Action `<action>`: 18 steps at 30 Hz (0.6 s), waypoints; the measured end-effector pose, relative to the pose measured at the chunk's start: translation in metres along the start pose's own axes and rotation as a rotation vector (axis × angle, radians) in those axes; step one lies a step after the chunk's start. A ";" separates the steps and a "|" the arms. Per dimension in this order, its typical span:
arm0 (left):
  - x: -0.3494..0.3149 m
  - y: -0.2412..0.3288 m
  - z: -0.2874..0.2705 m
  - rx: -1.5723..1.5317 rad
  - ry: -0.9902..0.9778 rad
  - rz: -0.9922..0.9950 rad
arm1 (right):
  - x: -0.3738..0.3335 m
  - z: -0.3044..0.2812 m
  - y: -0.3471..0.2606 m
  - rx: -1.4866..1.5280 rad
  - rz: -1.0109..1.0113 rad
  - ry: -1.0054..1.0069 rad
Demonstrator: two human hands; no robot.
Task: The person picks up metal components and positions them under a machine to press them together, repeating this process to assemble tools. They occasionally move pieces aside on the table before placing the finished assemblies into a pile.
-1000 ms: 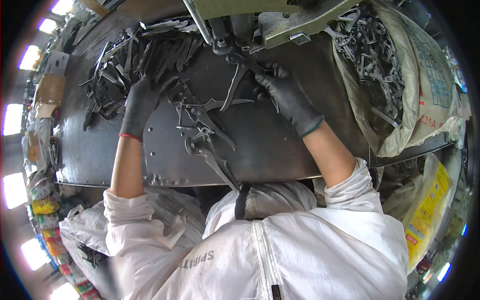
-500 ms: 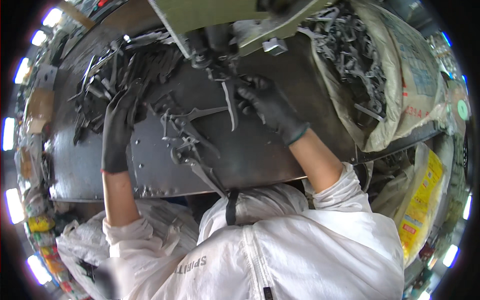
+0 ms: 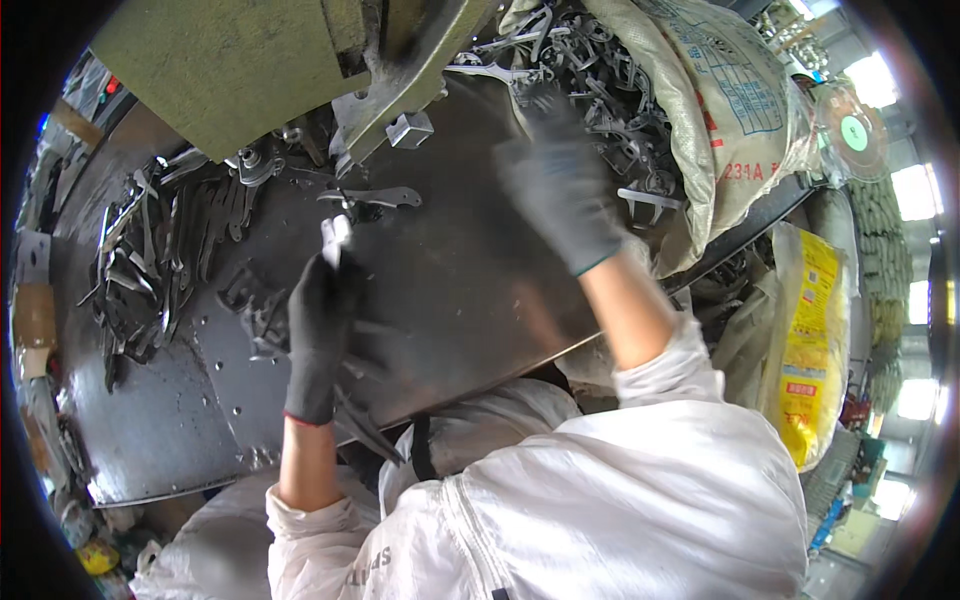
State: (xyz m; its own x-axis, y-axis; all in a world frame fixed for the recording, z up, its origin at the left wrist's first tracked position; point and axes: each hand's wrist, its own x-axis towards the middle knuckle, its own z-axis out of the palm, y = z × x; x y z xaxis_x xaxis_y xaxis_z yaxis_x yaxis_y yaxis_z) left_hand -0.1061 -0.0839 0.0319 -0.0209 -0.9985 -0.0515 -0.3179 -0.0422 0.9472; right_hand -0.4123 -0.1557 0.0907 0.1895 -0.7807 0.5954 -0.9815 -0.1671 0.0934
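Note:
My left hand, in a dark glove, is closed round a shiny metal piece that sticks up past its fingers near the machine. Just beyond that piece lies a curved grey metal lever. My right hand, also gloved, is at the mouth of a woven sack holding many grey metal parts. Motion smears its fingers, so whether it grips anything is unclear. Beside and partly behind my left hand are several dark metal assemblies on the steel table.
A heap of long dark metal levers lies on the table's left side. The green machine frame overhangs the far side, with a small metal block at its edge. A yellow and white bag stands at the right.
My left hand has come from the lever heap towards the machine and now holds a metal piece. My right hand has left the machine for the sack. The view has turned rightward.

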 end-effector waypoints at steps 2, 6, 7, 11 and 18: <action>0.010 -0.032 -0.020 0.087 0.050 0.049 | 0.001 0.027 0.110 -0.430 0.068 -0.006; 0.035 -0.023 -0.055 0.415 0.156 0.012 | -0.025 0.059 0.233 -0.380 -0.049 -0.142; 0.035 -0.030 -0.067 0.443 0.194 -0.031 | -0.013 0.047 0.185 -0.114 0.097 -0.084; 0.035 -0.012 -0.073 0.184 0.092 -0.090 | 0.016 -0.012 0.068 -0.038 -0.212 0.249; 0.037 0.046 -0.027 -0.121 -0.123 -0.213 | 0.008 0.059 -0.052 1.271 0.327 -0.433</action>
State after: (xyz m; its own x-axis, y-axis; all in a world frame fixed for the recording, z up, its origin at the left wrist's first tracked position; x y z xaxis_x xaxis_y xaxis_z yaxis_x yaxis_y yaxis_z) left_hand -0.0958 -0.1235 0.0816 -0.0831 -0.9550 -0.2846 -0.2118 -0.2622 0.9415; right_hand -0.3583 -0.1888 0.0441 0.1801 -0.9745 0.1341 -0.3287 -0.1882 -0.9255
